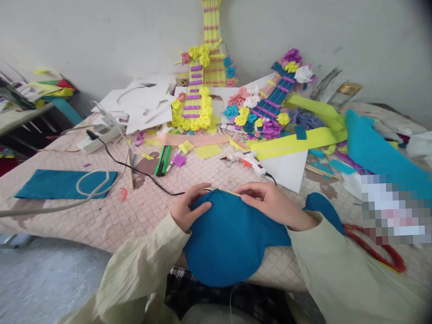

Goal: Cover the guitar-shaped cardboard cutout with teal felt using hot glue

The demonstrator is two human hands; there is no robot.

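Blue pc (pixel 225 243) at near table edge, btwn both hands

Blue pc, rounded at near end w/ an arm running R, is at near ctr, its lower part over the table (pixel 151 231) edge. A thin stick (pixel 230 192) lies along its far edge. L hand (pixel 192 208) is closed on the pc's far L edge, thumb on the near face, fingers curled at the far side. R hand (pixel 271 205) pinches the R end of the stick btwn thumb & fingers, wrist over the pc's R arm. Another blue part (pixel 323 210) shows just R of the R wrist; can't tell if same pc. Red-handled tool (pixel 397 259) beside it, near R.

Far of the hands: white glue gun (pixel 250 160), just past R hand; green cutter (pixel 163 162) to its L. Black cord (pixel 130 164) runs from white power strip (pixel 100 136), far L, twd L hand. Folded blue cloth (pixel 52 183) at L, w/ pale cable (pixel 95 191) across it.

Far ctr: yellow flowered pc (pixel 195 105) & taller yellow pc (pixel 212 33) against wall. Blue flowered pc (pixel 276 99) to their R, w/ yellow strip (pixel 308 141) on its near side. Lg turquoise sheet (pixel 383 154) far R.
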